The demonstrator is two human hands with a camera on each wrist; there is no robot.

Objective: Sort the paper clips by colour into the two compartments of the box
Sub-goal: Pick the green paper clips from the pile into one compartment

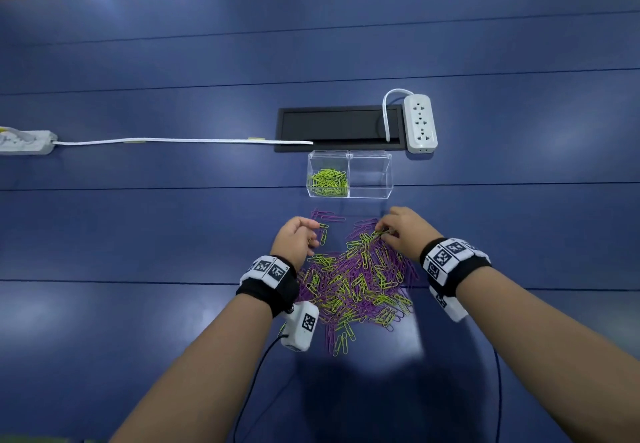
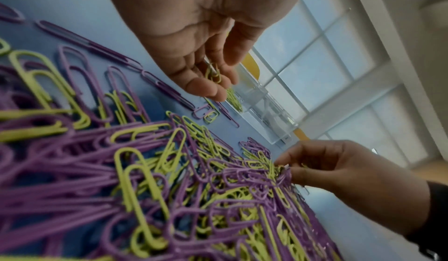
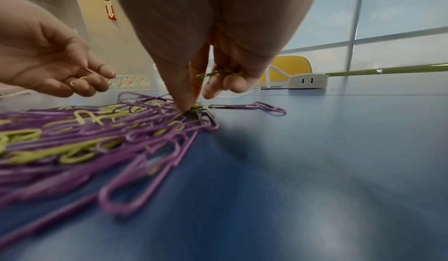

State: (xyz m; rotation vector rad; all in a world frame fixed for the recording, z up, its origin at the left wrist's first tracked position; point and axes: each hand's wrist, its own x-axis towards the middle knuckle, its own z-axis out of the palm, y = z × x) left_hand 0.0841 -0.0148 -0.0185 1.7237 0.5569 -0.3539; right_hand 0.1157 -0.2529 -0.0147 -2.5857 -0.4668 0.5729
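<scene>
Blue counter (image 1: 173, 61), seamed in long panels. Black recessed cable tray (image 1: 332, 127), set in the counter beyond the box. White power strip (image 1: 420, 123), at the tray's right end; a second white strip (image 1: 24, 142) at far left, its cord running to the tray. Mixed heap of paper clips (image 1: 356, 279), purple and yellow-green, spread on the counter between both wrists, a few purple strays toward the box. Clear two-compartment box (image 1: 349, 155), just beyond the heap: left compartment holds yellow-green clips (image 1: 328, 183); right compartment shows no clips. Right hand (image 1: 403, 233), fingers curled, thumb and forefinger pinching a yellow-green clip at the heap's far right edge, more yellow-green clips (image 3: 219, 73) tucked under the remaining fingers. Left hand (image 1: 296, 240), at the heap's far left edge, fingers curled around several yellow-green clips (image 2: 213, 72) held in the palm.
</scene>
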